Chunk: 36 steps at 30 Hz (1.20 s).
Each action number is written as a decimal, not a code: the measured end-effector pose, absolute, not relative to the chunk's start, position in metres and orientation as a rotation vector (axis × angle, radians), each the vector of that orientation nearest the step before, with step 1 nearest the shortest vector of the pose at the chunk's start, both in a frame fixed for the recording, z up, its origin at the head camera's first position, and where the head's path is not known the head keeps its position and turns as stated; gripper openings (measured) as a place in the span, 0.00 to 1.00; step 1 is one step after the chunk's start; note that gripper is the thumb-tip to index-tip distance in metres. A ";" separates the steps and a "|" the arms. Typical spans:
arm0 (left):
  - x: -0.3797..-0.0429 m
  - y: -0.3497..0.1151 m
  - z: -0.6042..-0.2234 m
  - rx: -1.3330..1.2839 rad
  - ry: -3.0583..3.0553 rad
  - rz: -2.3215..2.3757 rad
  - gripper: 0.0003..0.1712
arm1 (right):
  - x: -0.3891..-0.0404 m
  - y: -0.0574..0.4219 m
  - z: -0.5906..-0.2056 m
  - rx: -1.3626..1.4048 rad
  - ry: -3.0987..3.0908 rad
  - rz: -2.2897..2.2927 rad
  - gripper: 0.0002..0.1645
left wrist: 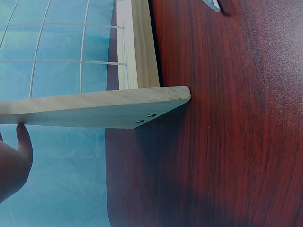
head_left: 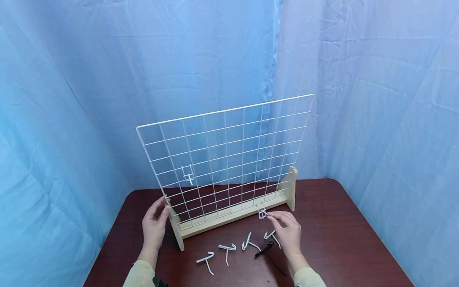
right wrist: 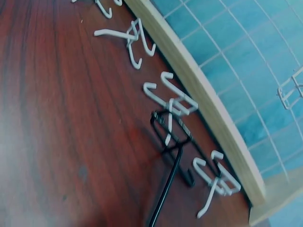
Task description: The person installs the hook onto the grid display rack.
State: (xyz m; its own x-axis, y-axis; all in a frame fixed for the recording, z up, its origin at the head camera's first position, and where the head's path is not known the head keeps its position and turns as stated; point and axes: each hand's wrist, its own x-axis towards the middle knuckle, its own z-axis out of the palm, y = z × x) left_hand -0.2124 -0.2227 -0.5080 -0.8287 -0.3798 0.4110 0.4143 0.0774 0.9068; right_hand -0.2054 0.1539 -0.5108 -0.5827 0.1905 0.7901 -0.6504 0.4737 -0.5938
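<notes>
The right hand [head_left: 288, 232] pinches a white hook [head_left: 263, 214] before the wire grid's [head_left: 225, 111] lower right. Nearer lie four white hooks [head_left: 227, 247] and a black hook [head_left: 264, 250]. The left hand [head_left: 154, 228] grips the wooden stand's [head_left: 229, 218] left end. The table [head_left: 330, 223] extends well rightward.

Loose hooks [head_left: 227, 248] obstruct the way before the rack [head_left: 229, 215], with room to its right.

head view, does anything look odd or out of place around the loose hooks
The black hook stands out: it lies near the right hand, beside four white hooks, the only dark one and with a longer-looking stem. Nothing on the table looks spilled.
</notes>
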 end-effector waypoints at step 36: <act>-0.212 -0.222 -0.506 -0.036 -1.785 -1.816 0.21 | -0.234 0.089 -0.465 0.624 -1.733 1.340 0.15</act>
State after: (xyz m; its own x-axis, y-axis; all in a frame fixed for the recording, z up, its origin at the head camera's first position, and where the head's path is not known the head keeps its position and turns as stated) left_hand -0.2117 -0.2220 -0.5065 -0.8280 -0.3814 0.4110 0.4176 0.0697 0.9059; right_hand -0.2343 0.0887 -0.4650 -0.5255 0.1035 0.8445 -0.7913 0.3051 -0.5299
